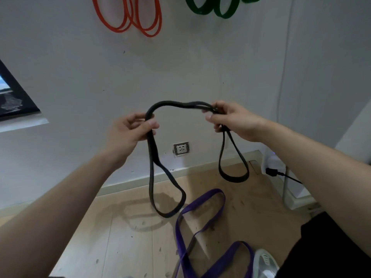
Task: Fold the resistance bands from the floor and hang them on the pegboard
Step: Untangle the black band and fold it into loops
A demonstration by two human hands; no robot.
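Note:
A black resistance band [176, 104] stretches between both hands at chest height in front of the wall. My left hand [128, 131] pinches it at the left, and a long loop hangs down from there. My right hand [232, 121] grips it at the right, with a shorter loop hanging below. A purple band [200, 221] lies on the wooden floor beneath. An orange band [130, 19] and a green band [212, 9] hang folded on the wall above; their pegs are out of frame.
A wall socket [181, 148] sits low between the hanging loops. A black plug and cable [281, 174] run along the right by a white unit. A dark framed picture [14, 97] is at the left. A light shoe [265, 263] shows at the bottom right.

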